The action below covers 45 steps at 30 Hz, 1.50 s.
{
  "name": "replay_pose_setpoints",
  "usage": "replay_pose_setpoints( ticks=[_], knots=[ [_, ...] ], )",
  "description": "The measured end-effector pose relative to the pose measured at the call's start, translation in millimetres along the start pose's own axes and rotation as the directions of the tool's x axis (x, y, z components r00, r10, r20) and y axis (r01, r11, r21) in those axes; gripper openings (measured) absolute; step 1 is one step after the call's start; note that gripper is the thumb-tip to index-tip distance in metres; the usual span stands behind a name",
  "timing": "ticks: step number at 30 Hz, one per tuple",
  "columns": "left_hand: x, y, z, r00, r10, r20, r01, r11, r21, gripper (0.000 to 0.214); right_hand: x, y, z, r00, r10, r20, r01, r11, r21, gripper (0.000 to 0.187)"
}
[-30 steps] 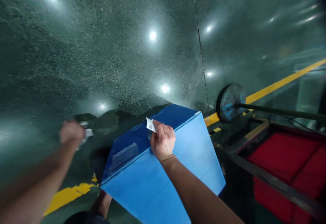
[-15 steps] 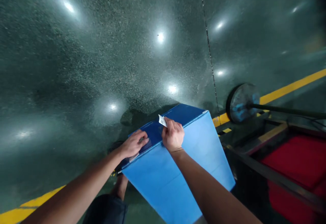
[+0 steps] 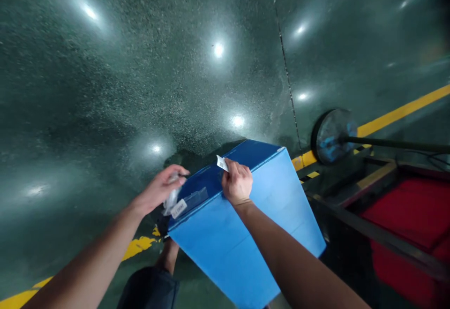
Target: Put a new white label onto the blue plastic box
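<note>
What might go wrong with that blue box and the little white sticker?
The small white label pinched by the right hand might slip or fold, since only fingertips hold it. The blue corrugated box looks tilted, and the left hand seems lifted off it, gripping crumpled white paper, so the box might tip over.

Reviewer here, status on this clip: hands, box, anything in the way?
Right hand pinching white label at top edge of blue corrugated box. Left hand holding white paper scrap over the box. Nothing blocking either hand.
</note>
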<state>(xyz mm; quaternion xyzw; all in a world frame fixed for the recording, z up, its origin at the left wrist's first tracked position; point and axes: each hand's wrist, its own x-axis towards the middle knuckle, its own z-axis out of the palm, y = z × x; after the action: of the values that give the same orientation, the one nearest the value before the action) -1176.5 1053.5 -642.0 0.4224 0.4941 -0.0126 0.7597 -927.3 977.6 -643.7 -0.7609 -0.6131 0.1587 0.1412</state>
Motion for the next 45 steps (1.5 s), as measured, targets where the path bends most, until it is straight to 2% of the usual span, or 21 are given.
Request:
replay_pose_setpoints(
  ticks=[3, 6, 8, 12, 15, 20, 23, 25, 27, 32, 35, 39, 41, 43, 45],
  knots=[
    [8, 4, 25.2, 0.989, 0.001, 0.146, -0.016, 0.995, 0.102, 0.044, 1, -2, -1, 1.000, -0.002, -0.003, 0.002, 1.000, -0.003, 0.029],
    [18, 3, 48.9, 0.988, -0.019, 0.151, -0.015, 0.975, 0.223, 0.020, 2, -2, -2, 1.000, -0.002, -0.003, 0.002, 1.000, -0.008, 0.030],
    [22, 0, 53.4, 0.986, -0.049, 0.159, 0.003, 0.961, 0.277, 0.019, 2, -2, -2, 1.000, 0.002, -0.001, -0.002, 1.000, -0.011, 0.031],
    [26, -5, 44.7, 0.979, -0.059, 0.194, -0.003, 0.953, 0.303, 0.019, 1, -1, -1, 1.000, 0.010, 0.006, -0.010, 1.000, -0.012, 0.031],
    [25, -3, 34.9, 0.962, -0.051, 0.267, -0.042, 0.942, 0.332, 0.019, 0, 0, 0, 1.000, 0.012, 0.013, -0.011, 1.000, -0.013, 0.031],
    [16, 15, 22.7, 0.918, 0.037, 0.396, -0.204, 0.898, 0.391, 0.017, -1, 2, 1, 1.000, 0.011, 0.024, -0.011, 1.000, -0.010, 0.032],
    [12, 23, 23.1, 0.891, 0.113, 0.440, -0.303, 0.869, 0.391, 0.012, -1, 2, 1, 1.000, 0.008, 0.027, -0.008, 1.000, -0.001, 0.033],
    [14, 26, 26.9, 0.882, 0.125, 0.453, -0.326, 0.857, 0.398, 0.012, -1, 2, 1, 1.000, 0.007, 0.022, -0.007, 1.000, 0.004, 0.032],
    [19, 27, 31.7, 0.879, 0.104, 0.466, -0.319, 0.853, 0.412, 0.007, -1, 2, 1, 1.000, 0.003, 0.016, -0.003, 1.000, 0.006, 0.032],
    [33, 24, 34.5, 0.873, -0.019, 0.488, -0.229, 0.867, 0.443, 0.024, 0, 2, 0, 1.000, -0.010, 0.011, 0.010, 1.000, -0.006, 0.031],
    [32, 23, 30.3, 0.865, -0.094, 0.494, -0.165, 0.874, 0.456, 0.031, -1, 2, -1, 1.000, -0.014, 0.014, 0.014, 1.000, -0.010, 0.031],
    [26, 25, 33.4, 0.839, -0.111, 0.533, -0.137, 0.905, 0.404, 0.030, -1, 2, -1, 1.000, -0.011, 0.014, 0.011, 1.000, -0.009, 0.031],
    [23, 24, 35.1, 0.842, -0.127, 0.524, -0.105, 0.914, 0.391, 0.031, -1, 3, 0, 1.000, -0.015, 0.019, 0.015, 1.000, -0.007, 0.030],
    [14, 17, 24.7, 0.853, -0.154, 0.498, -0.061, 0.919, 0.389, 0.042, -1, 4, 0, 1.000, -0.018, 0.025, 0.018, 1.000, -0.006, 0.030],
    [-3, 2, -6.9, 0.881, -0.207, 0.425, 0.026, 0.919, 0.394, 0.053, -1, 5, 1, 0.999, -0.018, 0.031, 0.018, 1.000, -0.007, 0.030]
  ],
)
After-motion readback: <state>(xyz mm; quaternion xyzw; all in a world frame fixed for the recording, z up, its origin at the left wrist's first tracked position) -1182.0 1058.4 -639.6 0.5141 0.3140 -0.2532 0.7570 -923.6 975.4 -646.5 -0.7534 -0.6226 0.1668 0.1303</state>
